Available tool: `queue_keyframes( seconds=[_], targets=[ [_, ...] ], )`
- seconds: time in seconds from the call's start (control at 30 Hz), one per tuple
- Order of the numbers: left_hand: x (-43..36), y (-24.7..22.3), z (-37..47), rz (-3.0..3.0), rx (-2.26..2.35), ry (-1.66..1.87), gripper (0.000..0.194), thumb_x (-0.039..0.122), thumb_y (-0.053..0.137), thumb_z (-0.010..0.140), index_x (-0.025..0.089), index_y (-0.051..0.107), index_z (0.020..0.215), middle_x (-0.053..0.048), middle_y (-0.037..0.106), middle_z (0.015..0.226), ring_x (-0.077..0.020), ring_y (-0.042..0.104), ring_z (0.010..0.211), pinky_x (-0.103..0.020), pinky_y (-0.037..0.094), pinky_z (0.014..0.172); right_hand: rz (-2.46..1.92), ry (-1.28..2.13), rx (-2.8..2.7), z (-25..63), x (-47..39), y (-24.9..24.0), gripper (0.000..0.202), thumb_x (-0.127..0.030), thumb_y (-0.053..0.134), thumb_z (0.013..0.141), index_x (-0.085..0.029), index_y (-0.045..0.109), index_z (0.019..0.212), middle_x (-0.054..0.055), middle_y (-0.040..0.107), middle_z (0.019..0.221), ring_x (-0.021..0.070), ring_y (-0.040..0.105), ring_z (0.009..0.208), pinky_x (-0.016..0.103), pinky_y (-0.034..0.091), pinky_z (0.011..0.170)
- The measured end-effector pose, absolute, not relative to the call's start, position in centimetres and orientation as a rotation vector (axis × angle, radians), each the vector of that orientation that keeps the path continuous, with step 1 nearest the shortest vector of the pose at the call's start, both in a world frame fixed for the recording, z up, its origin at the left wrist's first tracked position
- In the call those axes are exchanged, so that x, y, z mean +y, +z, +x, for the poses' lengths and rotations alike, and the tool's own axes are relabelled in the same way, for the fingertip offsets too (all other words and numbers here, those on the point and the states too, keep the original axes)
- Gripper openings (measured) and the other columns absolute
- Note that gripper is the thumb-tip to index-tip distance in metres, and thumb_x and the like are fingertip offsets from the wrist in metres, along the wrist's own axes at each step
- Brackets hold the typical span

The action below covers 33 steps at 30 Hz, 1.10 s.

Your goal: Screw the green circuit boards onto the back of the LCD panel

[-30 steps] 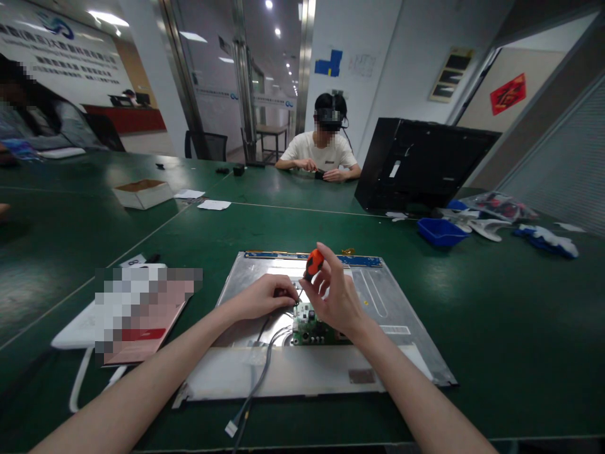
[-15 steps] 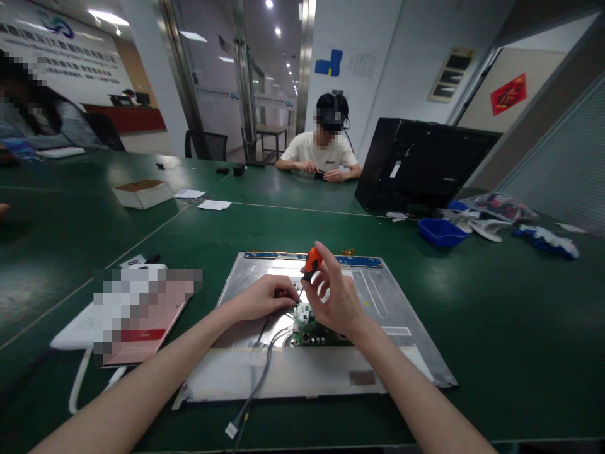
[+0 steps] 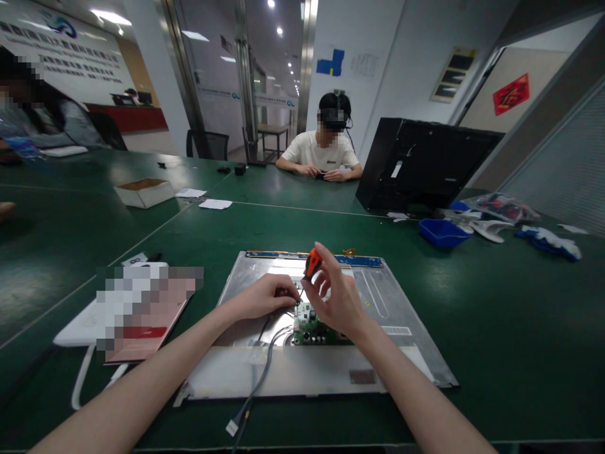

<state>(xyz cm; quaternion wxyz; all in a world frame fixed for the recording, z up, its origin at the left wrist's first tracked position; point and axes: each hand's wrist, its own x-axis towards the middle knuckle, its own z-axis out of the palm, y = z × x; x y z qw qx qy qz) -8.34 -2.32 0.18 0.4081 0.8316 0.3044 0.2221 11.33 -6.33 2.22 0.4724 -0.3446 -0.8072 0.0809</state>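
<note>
Screwdriver (image 3: 312,264) leans steeply, shaft pointing down-left.

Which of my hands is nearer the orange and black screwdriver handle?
Right. The right hand holds the orange and black screwdriver handle; the left hand is lower, to its left, by the green circuit board.

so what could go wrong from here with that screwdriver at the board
The screwdriver slants from the right hand toward the corner of the green circuit board, so a slip might scratch it. The left hand is right beside the tip and could get poked. The grey cable trails over the near edge of the metal panel, where it might get snagged.
</note>
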Motion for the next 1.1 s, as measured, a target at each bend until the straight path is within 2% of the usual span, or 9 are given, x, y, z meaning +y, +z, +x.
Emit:
queue_keyframes(
  seconds=[0.2,0.37,0.57,0.9,1.1],
  targets=[
    [-2.38,0.11,-8.32,2.078,0.760,0.574,0.010,0.019,0.061,0.084,0.016,0.068,0.091,-0.003,0.067,0.088,-0.0160,0.061,0.082,-0.029,0.048,0.077,-0.842,0.253,-1.987,11.32,-6.43,2.19,0.075,-0.014,0.050,0.087,-0.029,0.011,0.149,0.006,0.064,0.100,0.0128,0.058,0.061,0.027,0.046,0.049],
    [-2.30,-0.03,-8.47,2.082,0.751,0.582,0.010,0.018,0.060,0.085,0.017,0.067,0.091,-0.003,0.067,0.088,-0.0154,0.061,0.082,-0.029,0.048,0.077,-0.843,0.185,-1.967,11.24,-6.17,2.05,0.072,-0.017,0.052,0.088,-0.030,0.014,0.147,0.003,0.062,0.092,0.0114,0.057,0.057,0.025,0.043,0.046],
    [-2.26,-0.07,-8.48,2.080,0.751,0.577,0.009,0.019,0.060,0.085,0.017,0.067,0.090,-0.003,0.067,0.088,-0.0158,0.061,0.081,-0.028,0.048,0.076,-0.837,0.158,-1.966,11.25,-6.01,2.09,0.073,-0.020,0.057,0.087,-0.033,0.017,0.146,0.002,0.061,0.093,0.0102,0.056,0.055,0.025,0.044,0.047],
    [-2.42,0.29,-8.33,2.112,0.785,0.556,0.010,0.021,0.061,0.084,0.017,0.068,0.088,-0.003,0.066,0.085,-0.0153,0.060,0.078,-0.028,0.048,0.073,-0.854,0.284,-1.983,11.48,-6.38,2.54,0.069,-0.016,0.048,0.089,-0.032,0.015,0.148,0.004,0.066,0.101,0.0110,0.058,0.057,0.027,0.047,0.050],
    [-2.26,0.06,-8.31,2.112,0.764,0.573,0.011,0.019,0.059,0.085,0.018,0.069,0.090,-0.004,0.068,0.089,-0.0161,0.061,0.083,-0.030,0.048,0.079,-0.881,0.195,-1.967,11.48,-6.07,2.11,0.069,-0.020,0.054,0.088,-0.032,0.019,0.146,0.002,0.064,0.090,0.0112,0.055,0.053,0.027,0.045,0.048]
  ],
)
